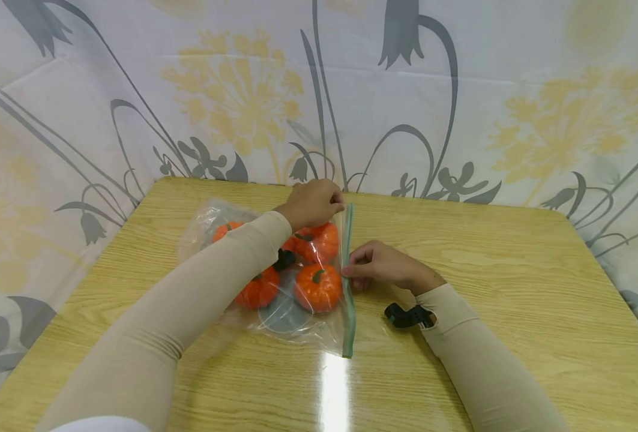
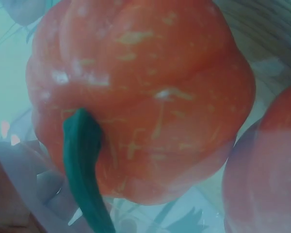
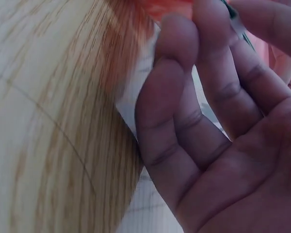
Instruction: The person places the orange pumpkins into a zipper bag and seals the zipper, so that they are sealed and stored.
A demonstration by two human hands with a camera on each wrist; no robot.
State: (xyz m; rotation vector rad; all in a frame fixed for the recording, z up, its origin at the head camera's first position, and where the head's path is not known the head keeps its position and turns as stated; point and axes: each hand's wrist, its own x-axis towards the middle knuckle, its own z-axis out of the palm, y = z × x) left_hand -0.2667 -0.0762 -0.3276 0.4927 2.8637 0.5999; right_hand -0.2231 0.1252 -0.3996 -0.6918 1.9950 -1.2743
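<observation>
A clear zip bag (image 1: 326, 333) with a green closure strip (image 1: 349, 324) lies flat on the table, its strip on the right side. Several orange pumpkins (image 1: 319, 289) with green stems sit inside it. My left hand (image 1: 314, 203) reaches across the bag and pinches its edge at the strip's far end. At about mid-strip, my right hand (image 1: 386, 264) pinches the strip between thumb and finger. One pumpkin (image 2: 140, 97) fills the left wrist view, seen through the film. In the right wrist view, the right hand's fingers (image 3: 160, 102) are curled, with the strip's green edge at their tips.
Wood-grain table (image 1: 486, 258) extends around the bag. Behind it hangs a white cloth (image 1: 351, 102) printed with grey and yellow flowers. Black wrist mounts sit at both wrists, the right mount (image 1: 405, 315) close over the table. A round grey-blue shape (image 1: 286, 316) shows beneath the pumpkins.
</observation>
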